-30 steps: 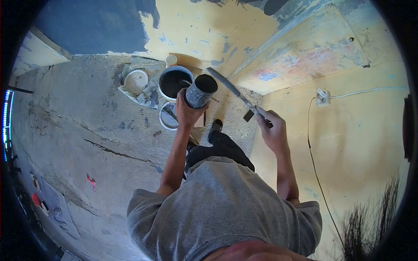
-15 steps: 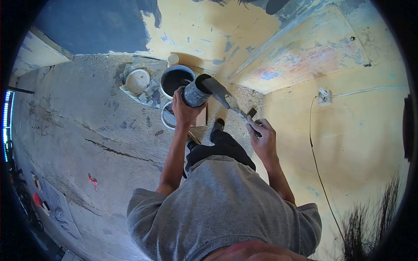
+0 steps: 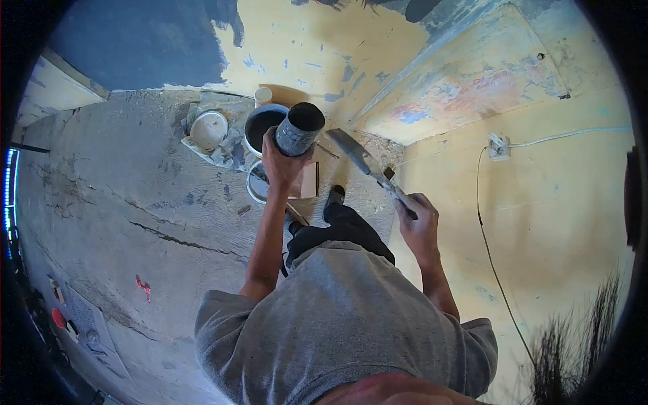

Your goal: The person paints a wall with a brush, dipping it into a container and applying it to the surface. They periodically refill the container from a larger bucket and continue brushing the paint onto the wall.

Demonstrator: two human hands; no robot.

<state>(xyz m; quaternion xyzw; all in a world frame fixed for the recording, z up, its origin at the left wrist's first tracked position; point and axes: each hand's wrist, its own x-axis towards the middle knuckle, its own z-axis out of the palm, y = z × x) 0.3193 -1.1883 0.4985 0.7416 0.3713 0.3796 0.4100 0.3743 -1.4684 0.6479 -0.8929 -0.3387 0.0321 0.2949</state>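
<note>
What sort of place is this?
Likely a room being repainted: a yellow wall partly covered dark blue, a cracked concrete floor, an open paint bucket, plus the held can and brush.

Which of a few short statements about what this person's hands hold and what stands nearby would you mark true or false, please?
1. The left hand holds a can up off the floor. True.
2. The right hand is empty. False: its grip is closed around the handle of a long tool.
3. The tool's far end is dipped into the can. False: it is clear of the can, off to its right.
4. A bucket with dark contents stands on the floor near the wall. True.
5. A socket sits on the yellow wall with a cable hanging below it. True.
</note>
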